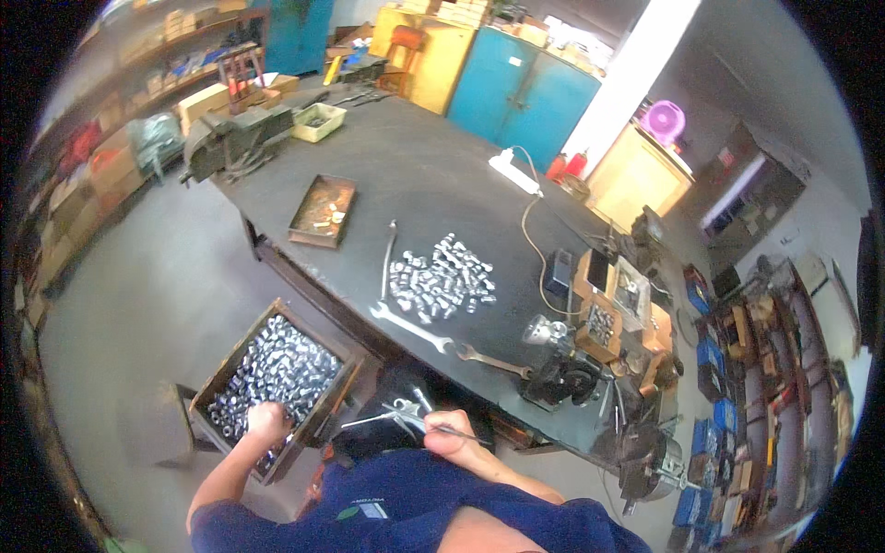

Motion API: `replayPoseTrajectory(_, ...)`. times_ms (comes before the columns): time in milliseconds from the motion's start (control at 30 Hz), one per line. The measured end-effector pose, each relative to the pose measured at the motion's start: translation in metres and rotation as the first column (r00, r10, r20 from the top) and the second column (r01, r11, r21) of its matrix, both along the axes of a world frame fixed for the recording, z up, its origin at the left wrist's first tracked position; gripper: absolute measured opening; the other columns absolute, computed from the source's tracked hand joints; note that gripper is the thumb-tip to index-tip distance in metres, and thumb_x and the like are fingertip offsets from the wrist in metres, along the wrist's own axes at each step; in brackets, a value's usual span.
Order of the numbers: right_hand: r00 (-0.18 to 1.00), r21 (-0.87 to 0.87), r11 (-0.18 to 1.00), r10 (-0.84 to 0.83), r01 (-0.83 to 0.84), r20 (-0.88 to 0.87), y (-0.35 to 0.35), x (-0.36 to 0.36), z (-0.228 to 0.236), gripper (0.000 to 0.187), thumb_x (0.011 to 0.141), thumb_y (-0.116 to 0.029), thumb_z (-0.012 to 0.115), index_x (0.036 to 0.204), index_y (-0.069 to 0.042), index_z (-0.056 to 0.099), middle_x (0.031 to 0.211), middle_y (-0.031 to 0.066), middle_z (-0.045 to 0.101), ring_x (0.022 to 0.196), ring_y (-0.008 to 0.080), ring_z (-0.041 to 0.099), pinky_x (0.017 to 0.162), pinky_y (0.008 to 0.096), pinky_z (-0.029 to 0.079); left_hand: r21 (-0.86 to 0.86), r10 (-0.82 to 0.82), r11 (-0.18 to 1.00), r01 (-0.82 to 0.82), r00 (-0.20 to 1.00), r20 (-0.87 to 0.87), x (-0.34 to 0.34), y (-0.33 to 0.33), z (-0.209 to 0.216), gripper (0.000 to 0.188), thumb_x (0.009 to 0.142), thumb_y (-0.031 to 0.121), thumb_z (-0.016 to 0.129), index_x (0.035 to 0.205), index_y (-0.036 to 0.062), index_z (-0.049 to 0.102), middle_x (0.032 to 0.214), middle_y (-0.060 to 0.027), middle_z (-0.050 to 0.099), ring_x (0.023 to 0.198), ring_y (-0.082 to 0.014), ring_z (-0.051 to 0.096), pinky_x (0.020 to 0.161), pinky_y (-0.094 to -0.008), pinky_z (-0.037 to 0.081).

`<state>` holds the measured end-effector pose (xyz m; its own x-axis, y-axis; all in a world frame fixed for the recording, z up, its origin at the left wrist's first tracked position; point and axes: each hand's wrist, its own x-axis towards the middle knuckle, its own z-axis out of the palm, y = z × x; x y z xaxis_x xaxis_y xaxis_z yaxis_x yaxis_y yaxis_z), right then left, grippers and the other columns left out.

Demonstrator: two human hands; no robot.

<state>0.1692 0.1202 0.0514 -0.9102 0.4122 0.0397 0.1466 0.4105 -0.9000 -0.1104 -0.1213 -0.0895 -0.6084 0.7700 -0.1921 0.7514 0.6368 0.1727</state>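
My left hand [268, 423] is down among the small silver metal fittings [287, 369] that fill a wooden box [209, 384]. Its fingers look curled, and what they hold, if anything, is hidden. Close to my body, my right hand [449, 435] is closed around a silver metal tool [403, 417] with thin arms, whose exact kind I cannot make out. More silver fittings [444, 276] lie in a loose pile on the dark workbench [387, 166]. Beside that pile are a slim wrench [388, 263], a bright open-ended wrench [413, 329] and a browner wrench [495, 358].
A rusty tray [323, 212], a pale bin [318, 122] and a bench vise [238, 141] occupy the bench's left part. A power strip [514, 172] trails a cable. Small boxes [599, 332] and dark machine parts [564, 376] crowd the right side. Shelves line both walls.
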Motion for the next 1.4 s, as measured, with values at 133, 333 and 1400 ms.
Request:
replayPoseTrajectory(133,0.999,-0.012,0.999,0.042,-0.042,-0.027,-0.004,-0.008,0.011,0.014,0.063,-0.006,0.056,0.056,-0.005,0.044,0.053,0.0035,0.037,0.051,0.0099,0.037,0.046,0.0284,0.03,-0.021,0.05,0.999,-0.049,0.997,0.053,-0.003,0.003,-0.003,0.026,0.064,0.031,0.065,0.066,0.0051,0.067,0.072,-0.0182,0.065,0.069,-0.0326,0.066,0.065,-0.0425,0.053)
replayPoseTrajectory(333,1.0,0.019,0.999,0.027,-0.027,0.001,-0.004,-0.025,0.001,0.014,0.062,-0.006,0.056,0.056,-0.005,0.043,0.053,0.0019,0.036,0.052,0.0091,0.036,0.047,0.029,0.029,0.196,0.114,0.969,-0.147,0.978,0.173,-0.014,-0.008,0.006,0.028,0.07,0.036,0.069,0.072,0.0089,0.067,0.068,-0.0155,0.064,0.064,-0.0307,0.064,0.06,-0.0421,0.051)
replayPoseTrajectory(1400,0.932,0.145,0.924,0.361,-0.353,-0.03,0.038,-0.073,-0.027,0.024,0.062,-0.018,0.066,0.06,-0.008,0.044,0.056,0.0106,0.049,0.055,0.0333,0.052,0.05,0.041,0.039,0.17,-0.399,0.675,-0.718,-0.16,0.903,0.036,0.135,0.102,0.021,0.083,0.016,0.067,0.095,0.0008,0.059,0.074,-0.0024,0.06,0.055,-0.0099,0.054,0.046,-0.0193,0.038)
